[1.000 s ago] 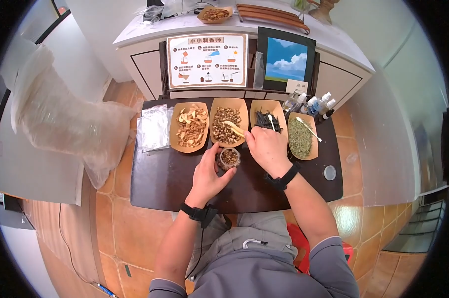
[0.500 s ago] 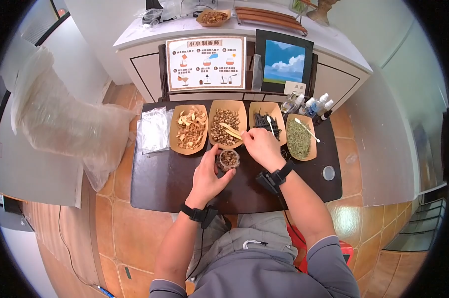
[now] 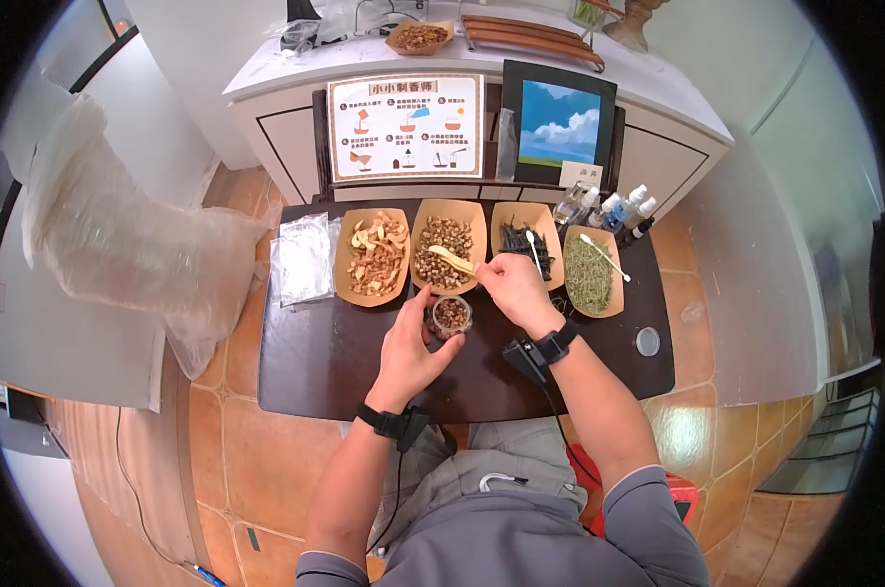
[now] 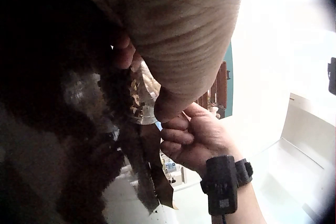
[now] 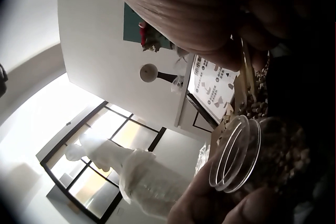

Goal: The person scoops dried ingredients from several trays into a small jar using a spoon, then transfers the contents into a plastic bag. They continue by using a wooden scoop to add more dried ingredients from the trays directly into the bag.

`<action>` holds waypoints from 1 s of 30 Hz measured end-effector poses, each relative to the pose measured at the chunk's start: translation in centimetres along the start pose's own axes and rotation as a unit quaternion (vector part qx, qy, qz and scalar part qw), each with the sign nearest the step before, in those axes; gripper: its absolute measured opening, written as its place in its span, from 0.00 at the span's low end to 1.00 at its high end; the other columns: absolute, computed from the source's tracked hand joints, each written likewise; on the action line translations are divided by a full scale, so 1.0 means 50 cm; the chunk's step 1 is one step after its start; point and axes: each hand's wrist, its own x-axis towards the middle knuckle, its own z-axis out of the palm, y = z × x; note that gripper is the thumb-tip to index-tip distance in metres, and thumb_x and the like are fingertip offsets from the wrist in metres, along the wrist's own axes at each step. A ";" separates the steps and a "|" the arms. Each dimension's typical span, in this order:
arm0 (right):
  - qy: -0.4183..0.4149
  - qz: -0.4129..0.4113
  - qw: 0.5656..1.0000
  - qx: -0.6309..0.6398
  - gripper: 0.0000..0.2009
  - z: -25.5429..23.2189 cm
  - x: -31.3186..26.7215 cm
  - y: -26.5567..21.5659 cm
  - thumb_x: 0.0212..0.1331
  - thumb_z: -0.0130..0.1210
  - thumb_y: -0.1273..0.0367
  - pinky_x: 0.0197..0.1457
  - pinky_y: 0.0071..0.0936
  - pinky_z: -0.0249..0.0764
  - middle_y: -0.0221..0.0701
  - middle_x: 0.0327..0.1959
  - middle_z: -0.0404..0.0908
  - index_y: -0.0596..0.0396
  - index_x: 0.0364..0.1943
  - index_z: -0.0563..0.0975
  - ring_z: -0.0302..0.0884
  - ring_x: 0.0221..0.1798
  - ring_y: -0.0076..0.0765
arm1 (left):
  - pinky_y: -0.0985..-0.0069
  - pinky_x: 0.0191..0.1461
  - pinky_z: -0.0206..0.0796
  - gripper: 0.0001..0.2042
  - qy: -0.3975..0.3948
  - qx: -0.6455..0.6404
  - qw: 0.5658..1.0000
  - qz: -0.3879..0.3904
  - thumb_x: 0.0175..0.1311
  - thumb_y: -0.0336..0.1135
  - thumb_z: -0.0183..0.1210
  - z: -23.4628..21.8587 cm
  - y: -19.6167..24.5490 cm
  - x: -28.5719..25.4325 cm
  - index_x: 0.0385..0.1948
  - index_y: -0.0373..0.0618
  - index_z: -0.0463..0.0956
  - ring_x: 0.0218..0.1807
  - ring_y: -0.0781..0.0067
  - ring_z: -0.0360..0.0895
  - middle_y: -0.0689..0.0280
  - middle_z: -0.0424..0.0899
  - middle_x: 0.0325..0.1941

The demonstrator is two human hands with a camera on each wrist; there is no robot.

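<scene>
My left hand holds a small clear jar on the dark table, thumb and fingers around its sides. Small brown pieces fill part of the jar, and its open rim faces the right wrist camera. My right hand pinches pale wooden tweezers by one end. Their tips are over a paper tray of small brown nubbly pieces, just behind the jar. In the right wrist view the tweezers reach down at the brown pieces; the tips are partly hidden among them.
A paper tray of pale dried slices stands left, beside silvery bags. To the right are trays of dark strips and green herb, each with a white spoon. Small bottles stand behind; a clear lid lies right.
The tweezers have shifted slightly left and lower over the tray of brown pieces, with the right hand moving slightly the same way. The left hand stays around the jar.
</scene>
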 end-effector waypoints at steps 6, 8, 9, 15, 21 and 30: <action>0.008 0.000 0.999 0.035 0.21 -0.021 -0.017 -0.004 0.71 0.64 0.54 0.39 0.40 0.80 0.43 0.27 0.88 0.62 0.34 0.87 0.88 0.31 0.44 | 0.74 0.42 0.74 0.45 0.000 -0.002 1.000 0.002 0.55 0.37 0.79 0.000 -0.002 0.001 0.76 0.39 0.66 0.34 0.73 0.73 0.62 0.82 0.58; 0.018 -0.008 0.998 0.060 0.21 -0.031 -0.028 -0.003 0.72 0.64 0.55 0.36 0.38 0.77 0.39 0.23 0.85 0.62 0.33 0.86 0.84 0.27 0.39 | 0.75 0.42 0.74 0.44 -0.001 -0.004 1.000 0.003 0.56 0.37 0.79 0.000 0.000 0.001 0.76 0.39 0.66 0.34 0.74 0.73 0.62 0.82 0.58; 0.017 -0.008 0.998 0.060 0.21 -0.038 -0.036 -0.002 0.72 0.64 0.55 0.36 0.38 0.77 0.39 0.23 0.85 0.62 0.33 0.86 0.84 0.27 0.39 | 0.75 0.42 0.73 0.44 -0.001 -0.003 1.000 0.002 0.56 0.37 0.79 -0.001 0.001 0.000 0.76 0.38 0.66 0.34 0.74 0.73 0.62 0.82 0.58; 0.016 -0.057 0.996 0.064 0.18 -0.092 -0.126 -0.024 0.74 0.64 0.58 0.31 0.32 0.69 0.30 0.21 0.80 0.61 0.35 0.83 0.74 0.23 0.26 | 0.75 0.41 0.73 0.44 -0.002 -0.006 1.000 -0.001 0.55 0.37 0.79 -0.001 0.001 0.000 0.76 0.39 0.67 0.34 0.74 0.72 0.63 0.81 0.58; 0.023 -0.100 0.995 0.000 0.13 -0.108 -0.218 -0.039 0.72 0.66 0.62 0.31 0.31 0.72 0.29 0.25 0.82 0.57 0.36 0.83 0.79 0.27 0.31 | 0.74 0.41 0.73 0.44 0.004 -0.005 1.000 0.007 0.54 0.36 0.79 0.001 -0.001 -0.001 0.76 0.40 0.67 0.33 0.74 0.71 0.64 0.81 0.58; 0.111 -0.311 0.917 -0.224 0.12 -0.094 -0.245 -0.019 0.64 0.70 0.60 0.33 0.42 0.75 0.31 0.29 0.79 0.48 0.35 0.77 0.82 0.29 0.45 | 0.74 0.41 0.72 0.44 0.009 -0.002 1.000 0.016 0.55 0.35 0.79 0.003 -0.005 -0.003 0.76 0.40 0.67 0.33 0.74 0.71 0.65 0.81 0.57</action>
